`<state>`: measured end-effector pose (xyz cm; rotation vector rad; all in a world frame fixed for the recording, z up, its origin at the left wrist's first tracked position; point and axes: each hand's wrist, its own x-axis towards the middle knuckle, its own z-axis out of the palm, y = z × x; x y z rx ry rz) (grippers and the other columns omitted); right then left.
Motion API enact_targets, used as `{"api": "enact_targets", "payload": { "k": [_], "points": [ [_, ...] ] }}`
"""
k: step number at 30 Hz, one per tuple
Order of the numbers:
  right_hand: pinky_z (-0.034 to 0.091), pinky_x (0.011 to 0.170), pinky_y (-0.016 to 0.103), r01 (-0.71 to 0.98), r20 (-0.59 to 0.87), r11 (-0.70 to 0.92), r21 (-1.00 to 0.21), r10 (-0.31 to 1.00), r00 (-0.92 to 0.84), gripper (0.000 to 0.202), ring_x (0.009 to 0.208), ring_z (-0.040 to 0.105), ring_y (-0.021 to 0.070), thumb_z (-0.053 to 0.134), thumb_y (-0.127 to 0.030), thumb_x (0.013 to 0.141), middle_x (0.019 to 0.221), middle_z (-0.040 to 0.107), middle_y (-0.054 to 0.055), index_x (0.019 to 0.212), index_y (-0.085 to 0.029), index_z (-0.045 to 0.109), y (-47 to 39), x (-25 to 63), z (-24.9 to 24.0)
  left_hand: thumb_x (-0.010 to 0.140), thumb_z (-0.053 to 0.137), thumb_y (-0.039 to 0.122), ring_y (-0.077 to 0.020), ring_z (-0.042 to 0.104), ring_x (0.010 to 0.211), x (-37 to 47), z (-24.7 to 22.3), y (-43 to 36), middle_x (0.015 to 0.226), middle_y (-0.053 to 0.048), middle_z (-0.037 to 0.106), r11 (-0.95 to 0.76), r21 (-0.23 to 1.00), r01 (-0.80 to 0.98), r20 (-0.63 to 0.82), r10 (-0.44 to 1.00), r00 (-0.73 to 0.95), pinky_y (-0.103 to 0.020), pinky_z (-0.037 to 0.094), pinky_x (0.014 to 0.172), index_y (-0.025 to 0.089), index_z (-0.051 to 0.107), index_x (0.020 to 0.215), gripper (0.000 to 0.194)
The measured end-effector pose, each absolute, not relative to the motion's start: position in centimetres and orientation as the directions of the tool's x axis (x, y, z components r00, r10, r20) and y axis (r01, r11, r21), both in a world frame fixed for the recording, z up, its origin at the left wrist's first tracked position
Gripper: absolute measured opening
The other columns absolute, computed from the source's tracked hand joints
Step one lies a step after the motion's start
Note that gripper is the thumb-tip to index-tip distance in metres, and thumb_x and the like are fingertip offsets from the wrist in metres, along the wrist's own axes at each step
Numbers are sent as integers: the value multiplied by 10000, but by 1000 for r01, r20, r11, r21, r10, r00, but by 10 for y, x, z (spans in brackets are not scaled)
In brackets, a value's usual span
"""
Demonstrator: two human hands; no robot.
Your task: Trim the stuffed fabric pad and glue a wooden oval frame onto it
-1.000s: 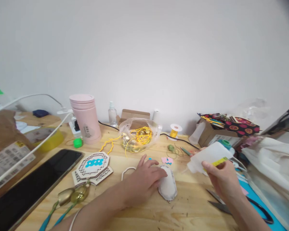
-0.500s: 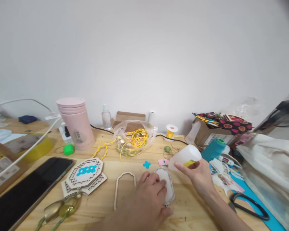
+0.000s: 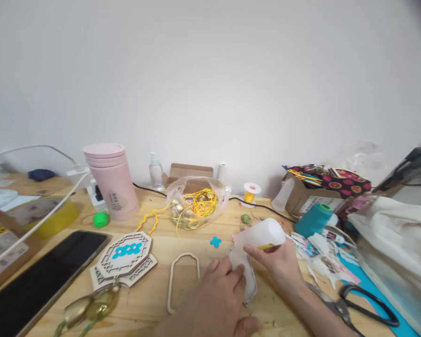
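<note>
In my right hand (image 3: pixel 279 262) is a white bottle (image 3: pixel 263 233), tilted with its lower end toward the left, over a pale panel (image 3: pixel 250 281) with a patterned rim. My left hand (image 3: pixel 221 292) rests on the panel's left side, fingers bent and spread, covering part of it. The bottle's tip is hidden. A thin wooden frame (image 3: pixel 170 283) lies left of my left hand. Behind the hands lies a blue flower cutout (image 3: pixel 215 242). Farther left, an octagonal wooden piece (image 3: pixel 124 257) carries blue flower shapes.
A phone (image 3: pixel 45 281), pink canister (image 3: pixel 114 187) and green cap (image 3: pixel 100 219) are at left. Behind stand a plastic bag of yellow cord (image 3: pixel 199 203) and a yellow spool (image 3: pixel 250 194). Scissors (image 3: pixel 340 309), a teal thread cone (image 3: pixel 314 220) and a box (image 3: pixel 308 196) are at right.
My right hand and the bottle have moved left, over the panel's far end. More of the scissors shows at right. My left hand stays on the panel.
</note>
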<state>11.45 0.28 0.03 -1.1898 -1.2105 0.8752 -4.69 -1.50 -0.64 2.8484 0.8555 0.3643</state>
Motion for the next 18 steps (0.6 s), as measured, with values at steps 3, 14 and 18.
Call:
{"api": "enact_targets", "payload": {
  "k": [3, 14, 18],
  "points": [
    [515, 654, 301, 46, 195, 191, -981, 973, 123, 320, 734, 635, 211, 757, -262, 536, 802, 695, 42, 811, -166, 623, 3, 114, -1, 783, 323, 570, -271, 493, 905, -47, -16, -15, 1093, -145, 612, -835, 173, 522, 260, 550, 794, -416, 394, 809, 79, 543, 1117, 633],
    [525, 652, 333, 21, 176, 175, -984, 973, 152, 369, 710, 638, 224, 759, -281, 527, 792, 699, 57, 842, -153, 615, 5, 114, -4, 768, 307, 602, -258, 500, 881, -45, -23, -16, 1108, -149, 606, -839, 122, 531, 273, 542, 795, -384, 382, 797, 64, 525, 1130, 684],
    [515, 698, 363, 100, 199, 179, -979, 946, 255, 347, 741, 637, 240, 752, -299, 535, 805, 696, 73, 816, -147, 616, 7, 116, -1, 770, 288, 606, -278, 497, 898, -45, -20, -16, 1145, -165, 584, -840, 149, 522, 248, 542, 803, -409, 378, 806, 58, 529, 1131, 699]
  ]
}}
